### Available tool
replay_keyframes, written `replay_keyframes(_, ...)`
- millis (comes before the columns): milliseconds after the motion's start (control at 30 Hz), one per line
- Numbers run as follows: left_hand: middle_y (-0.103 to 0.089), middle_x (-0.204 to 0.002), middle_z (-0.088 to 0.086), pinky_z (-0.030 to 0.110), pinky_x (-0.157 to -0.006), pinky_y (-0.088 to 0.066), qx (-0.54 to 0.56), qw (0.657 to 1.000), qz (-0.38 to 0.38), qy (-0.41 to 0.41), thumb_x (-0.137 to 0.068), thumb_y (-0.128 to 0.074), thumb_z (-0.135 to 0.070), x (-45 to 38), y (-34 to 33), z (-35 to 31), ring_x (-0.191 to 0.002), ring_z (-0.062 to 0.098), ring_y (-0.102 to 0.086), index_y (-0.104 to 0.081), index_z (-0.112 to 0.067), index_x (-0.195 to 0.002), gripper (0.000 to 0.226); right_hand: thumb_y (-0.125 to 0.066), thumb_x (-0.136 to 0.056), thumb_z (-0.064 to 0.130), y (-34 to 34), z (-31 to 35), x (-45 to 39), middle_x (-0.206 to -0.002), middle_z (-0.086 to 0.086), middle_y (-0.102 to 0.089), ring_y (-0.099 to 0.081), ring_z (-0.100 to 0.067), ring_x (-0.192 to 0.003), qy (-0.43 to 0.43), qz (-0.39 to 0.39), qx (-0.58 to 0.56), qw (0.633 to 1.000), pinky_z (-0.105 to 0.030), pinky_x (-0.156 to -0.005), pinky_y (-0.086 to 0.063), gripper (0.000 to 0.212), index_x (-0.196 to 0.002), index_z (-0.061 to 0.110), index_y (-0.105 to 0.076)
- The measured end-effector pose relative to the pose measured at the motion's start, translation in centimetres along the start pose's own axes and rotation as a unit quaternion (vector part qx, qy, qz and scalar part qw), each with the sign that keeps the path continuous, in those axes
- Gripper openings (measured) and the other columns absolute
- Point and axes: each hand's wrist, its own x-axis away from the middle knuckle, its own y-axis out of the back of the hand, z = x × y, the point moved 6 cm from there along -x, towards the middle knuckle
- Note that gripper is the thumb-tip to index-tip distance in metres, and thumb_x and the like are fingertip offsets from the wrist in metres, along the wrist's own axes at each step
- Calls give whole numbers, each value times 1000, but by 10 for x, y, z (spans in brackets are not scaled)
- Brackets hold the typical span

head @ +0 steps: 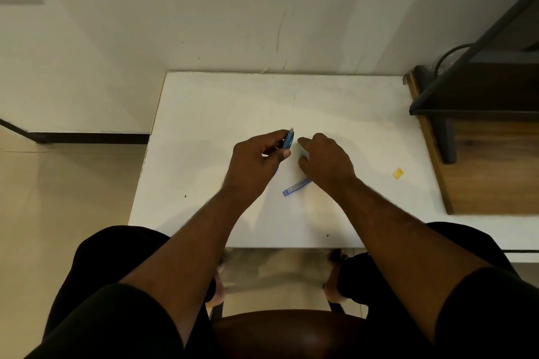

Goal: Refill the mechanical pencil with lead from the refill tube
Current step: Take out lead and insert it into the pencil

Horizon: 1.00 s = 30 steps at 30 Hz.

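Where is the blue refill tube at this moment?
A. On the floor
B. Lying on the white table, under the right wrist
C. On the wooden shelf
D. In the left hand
B: the refill tube lies flat on the table, while the left hand holds the pencil.

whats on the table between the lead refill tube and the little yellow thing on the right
In the head view, only the right forearm crosses above that stretch between the refill tube and the yellow piece; the white table shows nothing else there.

White table [204, 114] carries a blue refill tube [295, 187] and yellow scrap [398, 173].
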Motion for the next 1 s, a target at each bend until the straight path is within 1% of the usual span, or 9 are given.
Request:
replay_keyframes(100, -68, -93, -16, 5, -77, -45, 0, 1000, -4, -6, -83, -67, -7, -1, 1, 0, -86, -1, -64, -69, -17, -111, 30, -46, -96, 25, 3, 1, -4, -120, -13, -54, -53, -31, -111, 3, -39, -26, 999, -43, -89, -51, 37, -130, 13, -50)
replay_keyframes(267, -70, -96, -10, 6, -77, -45, -9, 1000, -5, -3, -83, -67, -8, -2, 2, 2, -88, 5, -64, -69, -18, -112, 30, -42, -95, 14, -6, 0, -13, -99, -12, -61, -58, -27, -95, 20, 0, 20, 1000, -35, -79, -48, 25, -101, 10, -66)
replay_keyframes(467, -68, -95, -13, 1, -74, -43, -25, 1000, 0, 4, -84, -67, -9, 0, 1, 0, -81, -7, -61, -68, -17, -113, 31, -52, -86, 9, -4, -4, -11, -105, -10, -65, -59, -26, -95, -24, -4, -24, 999, -34, -81, -48, 23, -105, 13, -63)
replay_keyframes(567, -67, -90, -15, 2, -73, -44, -25, 1000, 2, 11, -84, -67, -9, 2, 2, 0, -82, -2, -63, -68, -17, -113, 30, -60, -82, 10, 10, -10, -7, -105, -8, -70, -63, -25, -98, -58, -52, -162, 984, -34, -87, -50, 25, -106, 14, -69)
replay_keyframes(600, -68, -89, -13, 2, -72, -43, -26, 1000, 1, 14, -84, -66, -9, 2, 2, 0, -82, 2, -63, -69, -17, -112, 29, -63, -80, 7, 20, -10, -5, -96, -8, -72, -66, -24, -90, -77, -67, -297, 949, -35, -84, -54, 20, -97, 12, -72)
replay_keyframes(667, -69, -89, -10, 0, -71, -42, -33, 999, 1, 19, -85, -66, -9, 0, 3, -1, -81, 2, -63, -68, -17, -112, 29, -64, -80, -3, 43, -2, 1, -80, -8, -70, -67, -22, -74, -94, -67, -564, 817, -35, -72, -58, 15, -85, 9, -72)
replay_keyframes(767, -68, -97, -7, -3, -73, -39, -57, 998, 5, 15, -86, -65, -8, -2, 1, -2, -82, 4, -61, -66, -14, -117, 32, -63, -82, -7, 75, 11, 10, -82, -8, -73, -70, -24, -80, -33, -70, -699, 711, -32, -72, -58, 16, -86, 6, -71)
replay_keyframes(833, -69, -104, -2, -6, -75, -38, -72, 997, 6, 16, -87, -63, -8, -3, -1, -1, -87, 6, -60, -64, -13, -120, 33, -64, -82, -6, 85, 15, 16, -84, -8, -74, -70, -25, -83, -4, -72, -698, 713, -34, -74, -59, 14, -88, 5, -71)
replay_keyframes(1000, -70, -112, 4, 2, -78, -40, -90, 996, 1, 19, -88, -62, -9, -4, 0, 0, -95, 12, -63, -63, -16, -121, 33, -68, -81, -2, 84, 22, 19, -83, -12, -71, -69, -27, -81, 27, -80, -597, 798, -37, -75, -60, 13, -86, 9, -71)
